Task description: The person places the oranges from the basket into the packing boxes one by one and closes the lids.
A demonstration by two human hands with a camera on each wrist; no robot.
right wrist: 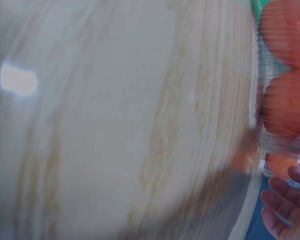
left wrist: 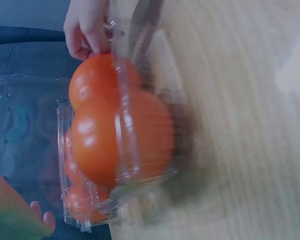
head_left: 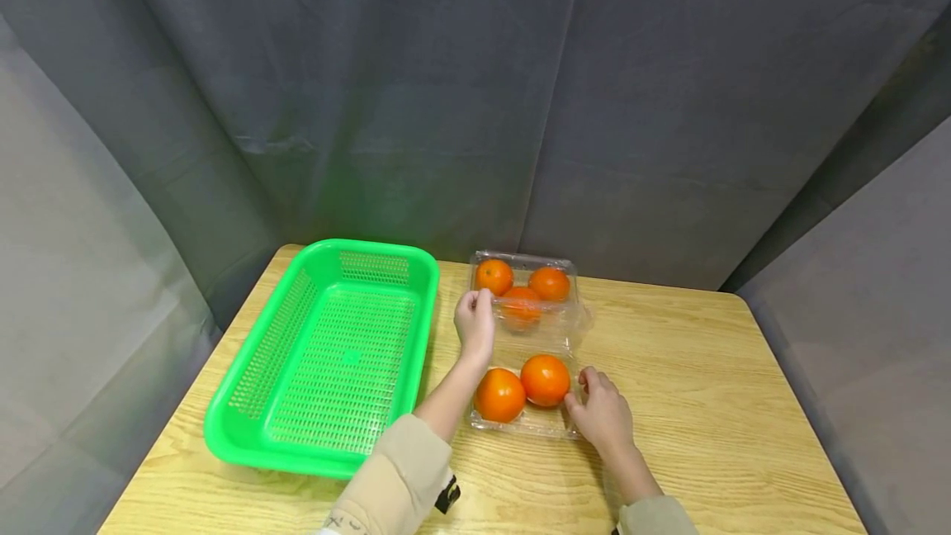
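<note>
Five oranges lie in clear plastic packaging on the table. Two of them, a left orange (head_left: 500, 395) and a right orange (head_left: 546, 380), sit in the near clear tray (head_left: 550, 423). Behind it, three more, including an orange (head_left: 494, 276), lie in the far clear container (head_left: 523, 258). My left hand (head_left: 475, 324) is beside the plastic's left edge, fingers loosely bent; whether they touch it is unclear. At the near tray's right side is my right hand (head_left: 605, 415), its fingers (right wrist: 282, 197) relaxed and slightly bent. In the left wrist view its fingertips are close to the right orange.
A green perforated basket (head_left: 431, 295) stands on the left of the wooden table (head_left: 691, 386). Grey cloth (head_left: 416, 89) hangs behind the table and at both sides.
</note>
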